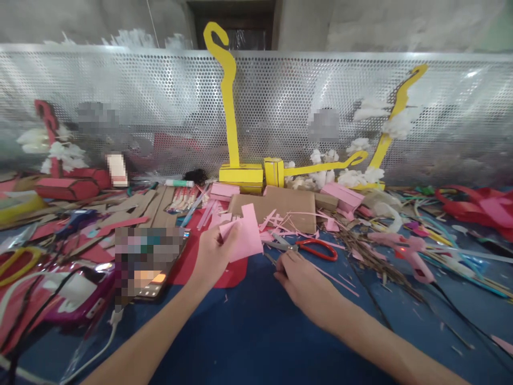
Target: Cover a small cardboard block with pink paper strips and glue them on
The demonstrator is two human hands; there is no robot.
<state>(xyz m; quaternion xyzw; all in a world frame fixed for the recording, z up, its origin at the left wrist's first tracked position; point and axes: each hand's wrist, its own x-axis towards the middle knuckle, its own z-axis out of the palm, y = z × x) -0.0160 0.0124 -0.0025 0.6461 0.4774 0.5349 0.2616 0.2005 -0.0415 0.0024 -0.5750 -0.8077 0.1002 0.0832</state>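
Note:
A cut piece of pink paper [249,238] with an upright tab is pinched between the thumb and fingers of my left hand [218,248]. My right hand [300,280] has curled fingers, with a thin grey tip showing beside them; the rest of that object is hidden. Just beyond these fingers lie scissors with a red handle [320,248], partly covered by the hand. Beneath the pink paper is a red sheet [230,275] on the blue table [256,331]. Narrow pink strips [280,219] are scattered around a piece of brown cardboard [302,206].
Yellow paper hook shapes [229,107] stand before a perforated metal panel [160,117]. On the left are a phone [154,286], cables and yellow-handled scissors [24,264]. A pink glue gun [417,256] with a cord, thin sticks and red ribbon [476,208] lie right.

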